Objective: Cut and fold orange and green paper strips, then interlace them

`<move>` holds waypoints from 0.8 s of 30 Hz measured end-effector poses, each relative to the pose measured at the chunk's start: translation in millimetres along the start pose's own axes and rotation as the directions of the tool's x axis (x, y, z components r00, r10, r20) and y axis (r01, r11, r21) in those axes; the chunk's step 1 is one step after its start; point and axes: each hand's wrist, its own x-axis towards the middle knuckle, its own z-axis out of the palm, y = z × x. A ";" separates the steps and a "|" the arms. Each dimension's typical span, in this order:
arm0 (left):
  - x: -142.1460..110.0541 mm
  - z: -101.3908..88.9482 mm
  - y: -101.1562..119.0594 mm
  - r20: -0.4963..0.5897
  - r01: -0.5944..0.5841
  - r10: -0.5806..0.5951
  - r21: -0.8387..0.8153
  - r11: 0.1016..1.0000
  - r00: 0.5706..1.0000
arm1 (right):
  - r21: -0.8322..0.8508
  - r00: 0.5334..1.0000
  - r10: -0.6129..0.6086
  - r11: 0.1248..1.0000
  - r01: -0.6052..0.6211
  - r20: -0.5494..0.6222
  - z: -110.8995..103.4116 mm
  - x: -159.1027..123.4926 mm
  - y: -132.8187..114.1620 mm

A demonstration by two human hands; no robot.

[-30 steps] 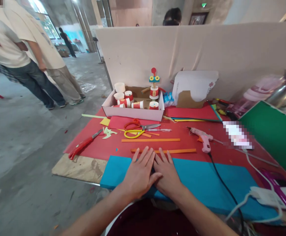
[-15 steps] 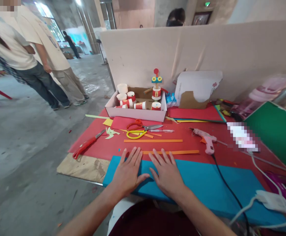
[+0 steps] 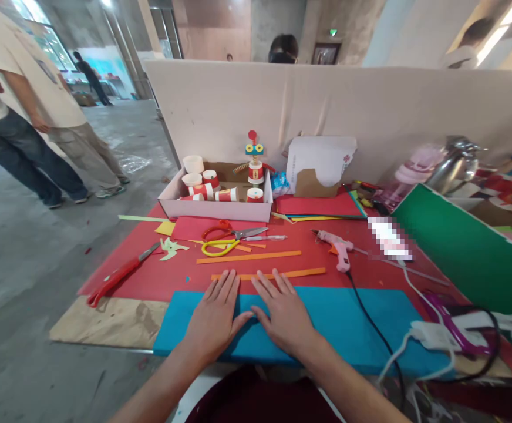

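Observation:
Both of my hands lie flat on a blue paper sheet (image 3: 348,317) at the table's near edge. My left hand (image 3: 214,317) is open, fingers spread and pointing away from me. My right hand (image 3: 282,314) is open too, a small gap apart from the left, thumbs nearly meeting. Just beyond the fingertips lie two orange paper strips (image 3: 269,274). Yellow scissors (image 3: 218,247) and red scissors (image 3: 233,230) rest further back.
A pink glue gun (image 3: 337,247) with a black cord lies at right. A red utility knife (image 3: 119,274) sits at left. A white box (image 3: 214,207) holds red paper cups and a paper robot figure. A green sheet (image 3: 462,247) leans at right. People stand at the far left.
My hands, pressed together in the oldest frame, slid apart on the blue sheet. The view shifted right, showing more of the table's right side.

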 end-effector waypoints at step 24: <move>-19.3 -23.9 -47.6 0.082 0.040 -0.047 0.079 0.996 0.996 | -0.194 0.945 0.194 0.949 -0.249 -0.264 -0.2 -42.8 91.1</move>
